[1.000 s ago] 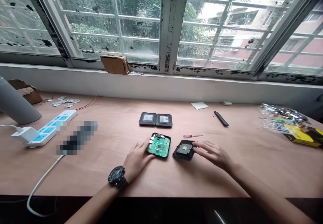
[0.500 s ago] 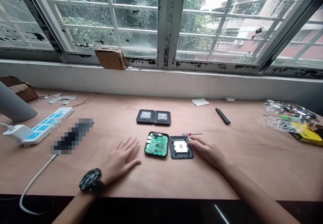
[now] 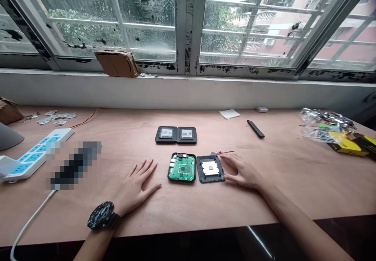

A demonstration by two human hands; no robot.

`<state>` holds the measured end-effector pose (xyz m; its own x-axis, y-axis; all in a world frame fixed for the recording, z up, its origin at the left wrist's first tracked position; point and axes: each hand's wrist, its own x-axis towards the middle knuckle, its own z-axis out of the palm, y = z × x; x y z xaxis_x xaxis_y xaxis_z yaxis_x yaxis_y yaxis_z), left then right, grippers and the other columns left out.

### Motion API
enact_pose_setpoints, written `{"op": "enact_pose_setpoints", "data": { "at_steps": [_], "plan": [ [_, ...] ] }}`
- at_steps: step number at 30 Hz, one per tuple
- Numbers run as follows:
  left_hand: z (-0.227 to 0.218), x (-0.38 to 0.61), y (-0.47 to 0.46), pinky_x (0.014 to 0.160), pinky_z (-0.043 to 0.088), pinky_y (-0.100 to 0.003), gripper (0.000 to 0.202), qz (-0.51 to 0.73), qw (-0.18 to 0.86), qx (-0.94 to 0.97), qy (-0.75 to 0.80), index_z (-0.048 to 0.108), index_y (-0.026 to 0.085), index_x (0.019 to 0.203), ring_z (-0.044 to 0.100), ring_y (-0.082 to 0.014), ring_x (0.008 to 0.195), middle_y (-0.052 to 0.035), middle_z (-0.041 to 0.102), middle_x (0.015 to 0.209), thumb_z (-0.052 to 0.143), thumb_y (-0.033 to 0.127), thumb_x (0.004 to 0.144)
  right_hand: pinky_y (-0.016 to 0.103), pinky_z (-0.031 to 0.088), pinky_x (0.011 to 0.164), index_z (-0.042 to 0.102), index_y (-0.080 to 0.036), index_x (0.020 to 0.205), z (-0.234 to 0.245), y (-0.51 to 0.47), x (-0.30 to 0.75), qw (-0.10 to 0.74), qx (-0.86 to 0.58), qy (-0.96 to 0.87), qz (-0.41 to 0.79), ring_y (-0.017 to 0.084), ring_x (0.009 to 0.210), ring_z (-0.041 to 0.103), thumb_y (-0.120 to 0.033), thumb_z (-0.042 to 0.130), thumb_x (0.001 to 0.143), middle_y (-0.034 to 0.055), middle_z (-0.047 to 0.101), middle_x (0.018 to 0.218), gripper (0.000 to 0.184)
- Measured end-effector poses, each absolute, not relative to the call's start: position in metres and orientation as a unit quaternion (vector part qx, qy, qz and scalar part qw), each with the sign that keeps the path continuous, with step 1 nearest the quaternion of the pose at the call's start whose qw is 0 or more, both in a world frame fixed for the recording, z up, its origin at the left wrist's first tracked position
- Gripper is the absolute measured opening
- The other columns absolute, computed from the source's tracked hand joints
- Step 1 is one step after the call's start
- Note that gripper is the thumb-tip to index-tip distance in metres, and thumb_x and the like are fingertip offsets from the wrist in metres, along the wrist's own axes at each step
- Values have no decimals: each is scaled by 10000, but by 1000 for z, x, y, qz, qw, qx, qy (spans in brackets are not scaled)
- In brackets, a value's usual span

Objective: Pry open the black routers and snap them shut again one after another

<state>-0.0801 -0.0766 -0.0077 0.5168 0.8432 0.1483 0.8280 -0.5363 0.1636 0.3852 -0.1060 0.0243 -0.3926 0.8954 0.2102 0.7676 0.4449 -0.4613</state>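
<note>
My left hand (image 3: 135, 187) lies flat on the table with its fingers spread, left of an opened black case with a green circuit board (image 3: 182, 167) inside. My right hand (image 3: 243, 171) rests at the right side of the black case cover (image 3: 202, 178), which lies inner side up with a silvery plate in its middle. Its thumb is at the cover's lower right corner, while the fingers reach past the upper right corner. Thumb and fingers are apart, with nothing held between them. Just behind the cover lies a small red-handled screwdriver (image 3: 216, 153), close to my right fingertips.
Two black labelled cases (image 3: 176, 140) lie side by side farther back. A power strip (image 3: 38, 153) and a blurred dark object (image 3: 75, 167) with a white cable are left. At right are a black stick (image 3: 255, 129), plastic bags (image 3: 315, 135) and a yellow-black box (image 3: 348, 145).
My right thumb now shows, spread away from the fingers at the cover's corner, and the cover has turned slightly. The left hand stays flat. The view has shifted a little.
</note>
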Motion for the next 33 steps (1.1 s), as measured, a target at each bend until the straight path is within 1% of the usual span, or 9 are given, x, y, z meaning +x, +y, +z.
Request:
{"op": "enact_pose_setpoints", "data": {
  "at_steps": [6, 9, 12, 15, 17, 20, 24, 28, 33],
  "plan": [
    [-11, -80, -77, 1235, 236, -567, 755, 134, 44, 872, 468, 277, 326, 1599, 273, -336, 1517, -35, 296, 1642, 533, 642, 963, 568, 417, 1132, 233, -277, 1614, 17, -103, 385, 183, -481, -847, 131, 396, 1412, 433, -673, 819, 679, 144, 415, 1588, 1172],
    [-10, -79, -77, 1225, 237, -586, 734, 133, 48, 875, 463, 320, 310, 1588, 265, -355, 1517, -58, 295, 1640, 528, 641, 967, 573, 385, 1155, 162, -245, 1631, 14, -101, 383, 173, -470, -855, 131, 412, 1444, 392, -725, 822, 625, 174, 361, 1615, 1296],
    [-3, -79, -70, 1217, 262, -573, 744, 120, 76, 882, 449, 337, 292, 1583, 252, -362, 1517, -77, 281, 1642, 533, 650, 961, 574, 367, 1167, 156, -244, 1632, 13, -99, 380, 173, -469, -855, 142, 414, 1461, 365, -736, 833, 592, 180, 337, 1626, 1335],
    [9, -76, -49, 1215, 294, -522, 874, 100, 145, 893, 415, 304, 263, 1595, 263, -352, 1514, -104, 273, 1639, 608, 690, 896, 576, 349, 1179, 150, -273, 1631, 12, -98, 377, 171, -481, -844, 163, 408, 1485, 325, -708, 850, 592, 155, 313, 1643, 1326],
    [18, -71, -28, 1206, 317, -501, 1031, 83, 202, 893, 393, 292, 258, 1598, 274, -358, 1510, -119, 274, 1638, 718, 722, 782, 578, 332, 1189, 144, -285, 1630, 11, -98, 376, 174, -490, -835, 178, 398, 1500, 298, -674, 849, 629, 146, 292, 1653, 1285],
    [25, -56, 3, 1211, 302, -492, 1204, 67, 256, 890, 372, 289, 242, 1598, 289, -362, 1506, -145, 285, 1635, 836, 710, 633, 578, 360, 1169, 158, -284, 1627, 9, -101, 375, 199, -503, -819, 190, 388, 1470, 363, -594, 821, 724, 155, 335, 1632, 1162],
    [22, -35, 19, 1236, 159, -565, 1126, 71, 258, 907, 325, 352, 257, 1573, 166, -376, 1539, -136, 271, 1639, 834, 693, 654, 560, 428, 1116, 175, -281, 1619, 6, -106, 376, 278, -486, -800, 213, 366, 1369, 502, -496, 806, 771, 164, 464, 1538, 1079],
    [12, -21, 10, 1230, 126, -589, 1054, 111, 243, 914, 305, 374, 289, 1563, 154, -387, 1540, -122, 280, 1639, 805, 704, 695, 514, 474, 1080, 160, -295, 1612, 2, -105, 380, 392, -467, -743, 275, 331, 1328, 547, -539, 734, 832, 151, 526, 1438, 998],
    [4, -12, 4, 1234, 111, -583, 910, 132, 246, 917, 285, 457, 338, 1512, 166, -362, 1543, -87, 309, 1633, 767, 712, 742, 541, 558, 952, 194, -288, 1598, 7, -92, 364, 503, -464, -658, 314, 371, 1283, 581, -691, 412, 938, 175, 525, 1421, 804]
  ]
}}
